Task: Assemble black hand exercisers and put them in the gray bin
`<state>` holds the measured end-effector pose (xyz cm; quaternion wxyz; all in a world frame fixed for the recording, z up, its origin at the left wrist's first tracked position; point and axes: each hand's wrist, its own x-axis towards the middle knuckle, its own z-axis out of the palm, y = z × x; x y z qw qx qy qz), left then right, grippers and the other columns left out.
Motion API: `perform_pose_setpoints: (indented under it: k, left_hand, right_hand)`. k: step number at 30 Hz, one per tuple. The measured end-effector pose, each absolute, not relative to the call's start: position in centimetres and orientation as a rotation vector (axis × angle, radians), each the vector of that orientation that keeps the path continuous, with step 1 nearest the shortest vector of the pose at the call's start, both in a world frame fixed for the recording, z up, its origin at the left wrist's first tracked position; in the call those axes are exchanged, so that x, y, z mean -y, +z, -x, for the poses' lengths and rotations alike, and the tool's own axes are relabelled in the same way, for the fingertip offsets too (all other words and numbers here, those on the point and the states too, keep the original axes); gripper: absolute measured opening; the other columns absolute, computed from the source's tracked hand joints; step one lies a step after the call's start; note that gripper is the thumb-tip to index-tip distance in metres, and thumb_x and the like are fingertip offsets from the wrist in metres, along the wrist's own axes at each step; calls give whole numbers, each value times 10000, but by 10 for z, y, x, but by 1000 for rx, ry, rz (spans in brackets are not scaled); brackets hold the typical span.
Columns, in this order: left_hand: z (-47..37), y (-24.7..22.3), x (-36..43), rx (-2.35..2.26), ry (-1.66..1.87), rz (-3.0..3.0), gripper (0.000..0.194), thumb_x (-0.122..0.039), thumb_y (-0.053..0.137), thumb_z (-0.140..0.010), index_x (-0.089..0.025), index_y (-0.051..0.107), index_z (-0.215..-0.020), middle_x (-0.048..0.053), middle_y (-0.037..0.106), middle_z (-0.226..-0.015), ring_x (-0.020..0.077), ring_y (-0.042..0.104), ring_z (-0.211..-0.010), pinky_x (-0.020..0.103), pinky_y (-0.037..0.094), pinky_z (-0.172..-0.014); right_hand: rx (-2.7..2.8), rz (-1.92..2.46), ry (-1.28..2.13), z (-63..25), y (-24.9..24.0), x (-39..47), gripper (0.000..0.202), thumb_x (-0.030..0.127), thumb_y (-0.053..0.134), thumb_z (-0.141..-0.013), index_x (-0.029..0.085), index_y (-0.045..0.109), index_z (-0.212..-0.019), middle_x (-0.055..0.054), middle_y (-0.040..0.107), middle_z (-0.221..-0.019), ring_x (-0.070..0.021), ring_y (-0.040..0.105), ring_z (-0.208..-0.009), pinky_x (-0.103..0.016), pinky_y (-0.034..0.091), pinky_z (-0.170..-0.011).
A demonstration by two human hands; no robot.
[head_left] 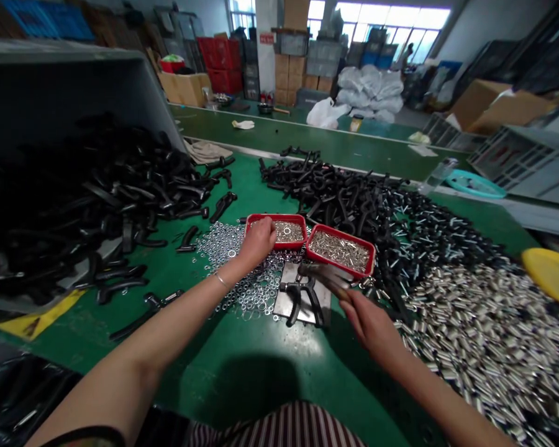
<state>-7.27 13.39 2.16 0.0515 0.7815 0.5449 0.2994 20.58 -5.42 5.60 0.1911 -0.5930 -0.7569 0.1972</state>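
Note:
My left hand (258, 241) is over the left red tray (302, 241), its fingers bent together at the small metal pieces inside. Whatever those fingers hold, if anything, is hidden. My right hand (369, 320) grips the wooden handle of a hammer (331, 284). The hammer's head hangs just above or against a black forked plastic part (313, 301); I cannot tell whether they touch. That part lies on a square metal plate (283, 309) in front of me. Beside the left tray, a second red tray (373, 264) holds small metal pins.
Loose metal rings (249, 292) spread left of the plate. Black parts (326, 186) are heaped behind the trays, and others spill from a grey bin (156, 81) at left. Metal cylinders (484, 329) cover the right side, near a yellow lid (552, 276).

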Motion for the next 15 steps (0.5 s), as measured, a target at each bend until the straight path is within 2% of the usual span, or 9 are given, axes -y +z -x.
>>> perform_pose_setpoints:
  k: [3, 8, 11, 15]
  left_hand:
    - [66, 23, -112, -1398, 1039, -2174, 18, -178, 584, -910, -177, 601, -915, 31, 681, -870, 168, 626, -804, 312, 502, -769]
    - [71, 10, -81, -1350, 1049, -1922, 58, -206, 617, -909, -188, 666, -934, 10, 701, -856, 146, 649, -752, 298, 512, -744]
    - [71, 4, -73, -1307, 1017, -1950, 106, -173, 607, -903, -196, 682, -975, 20, 707, -942, 158, 661, -851, 317, 517, -812]
    - [60, 5, -68, -1230, 940, -2043, 120, -123, 595, -878, -191, 686, -919, 24, 685, -959, 173, 646, -933, 335, 500, -877]
  right_hand:
    - [2280, 1732, 649, -201, 45, 44, 315, 437, 355, -1016, 224, 566, -920, -76, 692, -858, -221, 665, -707, -292, 456, -635]
    - [2100, 1721, 664, -207, 38, 46, 389, 474, 275, -1032, 205, 556, -1043, -100, 699, -923, -240, 678, -800, -312, 478, -690]
    - [2200, 1787, 677, -218, 27, 46, 418, 501, 305, -1012, 193, 587, -1023, -128, 706, -926, -278, 680, -779, -347, 475, -669]
    - [2072, 1750, 892, -227, 21, 47, 396, 524, 355, -1005, 215, 603, -993, -52, 678, -797, -227, 646, -694, -314, 457, -655]
